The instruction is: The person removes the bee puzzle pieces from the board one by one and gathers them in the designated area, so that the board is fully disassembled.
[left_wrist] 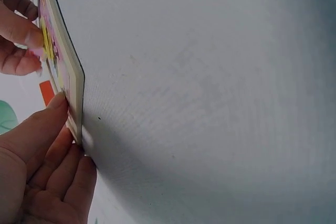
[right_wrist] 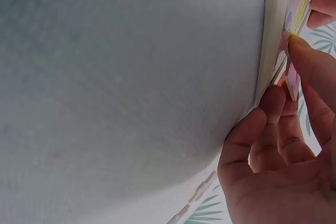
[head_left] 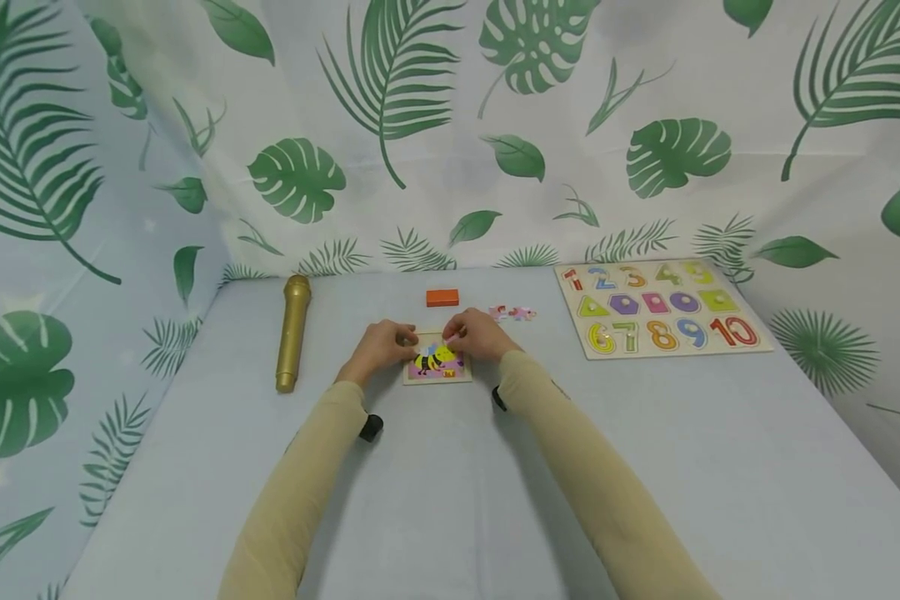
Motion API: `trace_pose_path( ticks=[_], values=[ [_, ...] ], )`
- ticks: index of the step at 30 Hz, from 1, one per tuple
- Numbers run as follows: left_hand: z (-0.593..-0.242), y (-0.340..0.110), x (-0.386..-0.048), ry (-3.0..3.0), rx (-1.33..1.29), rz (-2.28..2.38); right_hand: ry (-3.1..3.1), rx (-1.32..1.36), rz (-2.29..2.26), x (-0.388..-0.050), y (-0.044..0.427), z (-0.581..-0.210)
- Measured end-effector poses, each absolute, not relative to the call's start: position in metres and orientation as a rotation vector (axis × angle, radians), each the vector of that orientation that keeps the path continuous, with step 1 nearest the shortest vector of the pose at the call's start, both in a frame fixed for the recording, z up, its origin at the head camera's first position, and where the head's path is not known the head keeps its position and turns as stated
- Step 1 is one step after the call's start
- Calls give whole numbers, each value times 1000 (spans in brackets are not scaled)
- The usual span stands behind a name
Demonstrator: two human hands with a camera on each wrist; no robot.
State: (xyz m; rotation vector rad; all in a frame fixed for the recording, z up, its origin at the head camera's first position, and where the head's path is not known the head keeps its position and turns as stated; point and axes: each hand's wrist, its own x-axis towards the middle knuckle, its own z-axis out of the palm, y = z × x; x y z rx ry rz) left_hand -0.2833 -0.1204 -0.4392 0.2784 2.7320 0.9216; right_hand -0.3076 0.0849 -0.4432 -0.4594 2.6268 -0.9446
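A small wooden jigsaw board (head_left: 420, 382) with a yellow-and-black bee picture lies in the middle of the table. At its left side my left hand (head_left: 382, 348) grips the frame, the thumb (left_wrist: 50, 111) on top and the fingers by the outer edge. My right hand (head_left: 483, 335) pinches a pink puzzle piece (right_wrist: 293, 83) between thumb and fingers, over the board's upper right part. The other fingers of that hand touch the table beside the board. Fingers partly cover the picture.
Several loose pink puzzle pieces (head_left: 521, 314) lie right of an orange block (head_left: 442, 297), behind the board. To the left lies a gold microphone (head_left: 293, 333). A wooden number-and-shape board (head_left: 667, 354) lies at the right. Leaf-patterned cloth walls (head_left: 435, 192) stand behind and at the sides.
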Motion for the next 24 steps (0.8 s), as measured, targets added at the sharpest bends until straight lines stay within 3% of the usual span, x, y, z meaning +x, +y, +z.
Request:
trace_pose_path(
  ticks=[12,24],
  values=[
    [-439,-121,-282,2718,257,930,2594,-447,-1022,-307,88,-444],
    [-440,-120,-284,2731,250,923,2518,-257,-1191,-312,100,-445]
  ],
)
